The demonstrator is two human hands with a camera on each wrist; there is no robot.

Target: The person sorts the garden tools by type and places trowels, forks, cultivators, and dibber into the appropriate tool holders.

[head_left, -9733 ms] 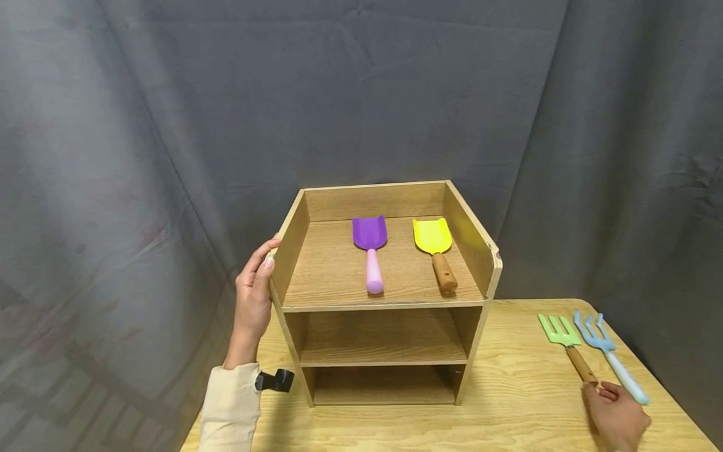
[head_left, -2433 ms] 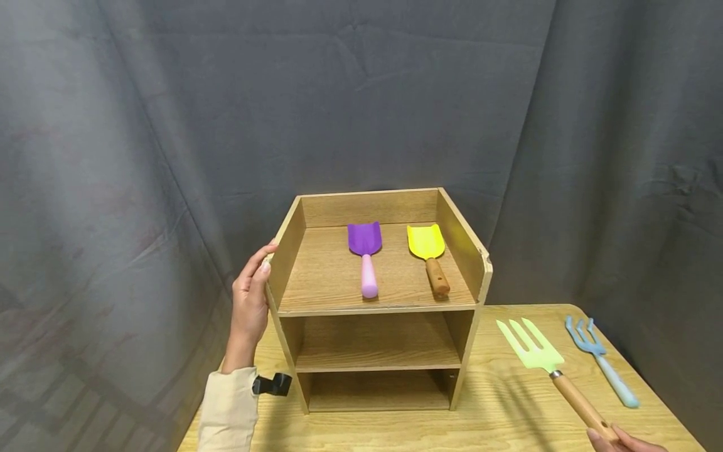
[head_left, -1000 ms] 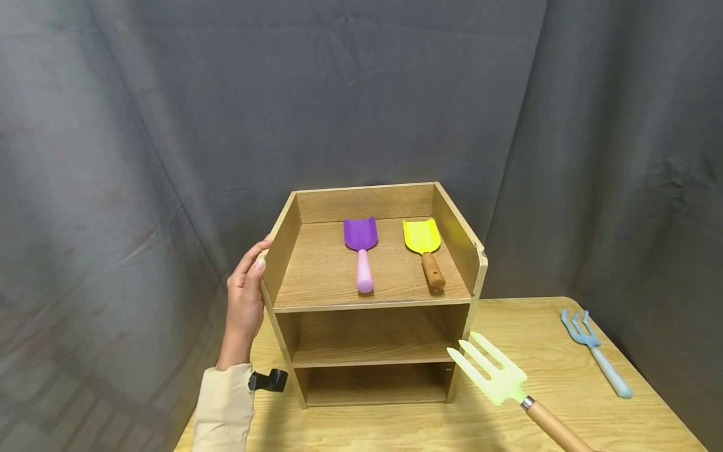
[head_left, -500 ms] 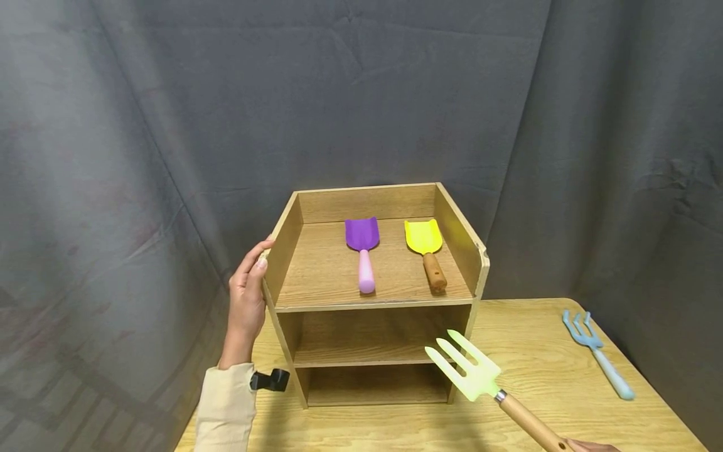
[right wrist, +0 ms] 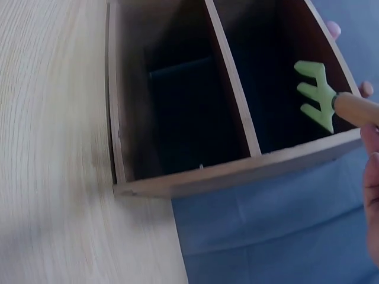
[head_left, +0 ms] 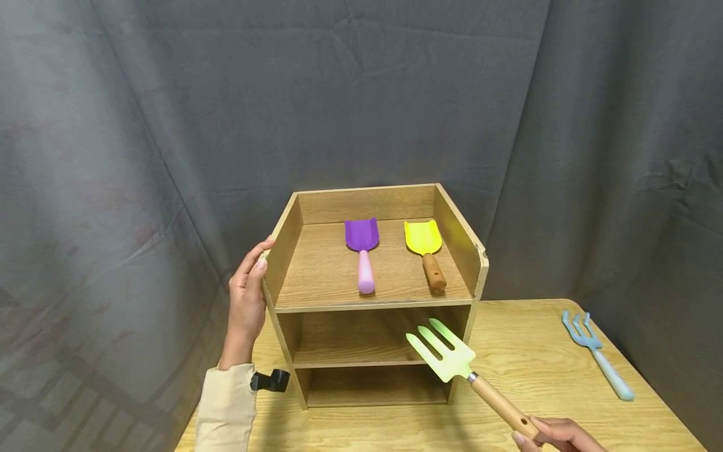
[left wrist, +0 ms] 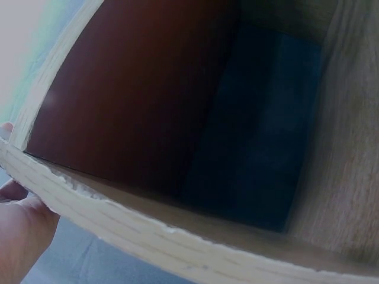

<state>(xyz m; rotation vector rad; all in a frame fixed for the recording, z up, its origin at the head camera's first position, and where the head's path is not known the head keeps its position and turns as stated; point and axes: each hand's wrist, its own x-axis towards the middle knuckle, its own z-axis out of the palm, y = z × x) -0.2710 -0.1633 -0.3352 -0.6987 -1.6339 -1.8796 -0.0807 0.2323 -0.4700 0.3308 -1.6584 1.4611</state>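
Note:
In the head view my right hand (head_left: 556, 433) pinches the wooden handle end of a green hand fork (head_left: 452, 361). Its three tines point up and left, in front of the middle compartment of a wooden shelf (head_left: 375, 307). In the right wrist view the fork's head (right wrist: 320, 94) overlaps that compartment's opening; whether it is inside is unclear. My left hand (head_left: 246, 301) grips the front edge of the shelf's left side panel, thumb at the front. A purple scoop (head_left: 362, 235) with a pink handle and a yellow scoop (head_left: 423, 238) with a brown handle lie on the top.
A blue hand fork (head_left: 601, 358) lies on the right side of the wooden table (head_left: 519, 333). Raised panels stand around the shelf's top at back and sides. Grey curtains (head_left: 361, 94) hang behind and on both sides.
Earlier the green hand fork lay beside the blue one; my right hand has lifted it and carried it left to the shelf. My left hand has kept its grip on the side panel.

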